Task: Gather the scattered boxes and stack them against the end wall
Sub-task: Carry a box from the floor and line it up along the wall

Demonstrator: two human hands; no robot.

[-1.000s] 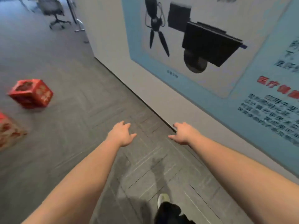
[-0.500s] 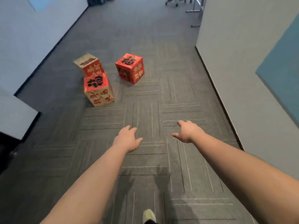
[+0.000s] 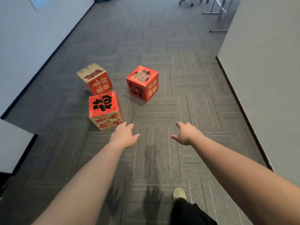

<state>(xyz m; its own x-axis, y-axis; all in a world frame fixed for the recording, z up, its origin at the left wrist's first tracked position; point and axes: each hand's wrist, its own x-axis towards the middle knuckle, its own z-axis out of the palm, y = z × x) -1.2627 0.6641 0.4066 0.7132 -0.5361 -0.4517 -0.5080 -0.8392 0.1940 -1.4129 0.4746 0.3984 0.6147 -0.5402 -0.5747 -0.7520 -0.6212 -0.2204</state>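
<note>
1. Three cube boxes on the grey carpet floor [image 3: 162,143], all closed; contents cannot be told.
2. Near box [image 3: 103,109]: red top with black character, tan sides. Touching or just behind it, the tan-topped box [image 3: 95,77]. The red box [image 3: 142,82] sits apart to the right, turned corner-on.
3. Left hand [image 3: 124,137]: fingers straight and relaxed, holding nothing, just short of the near box's lower right corner.
4. Right hand [image 3: 186,134]: fingers spread loosely, empty, over bare carpet.
5. Side walls left and right; chair base [image 3: 190,0] far down the corridor. One shoe [image 3: 179,193] at bottom.
6. Against half a second ago: boxes sit larger and nearer; left hand has closed on the near box; both hands remain empty.
</note>
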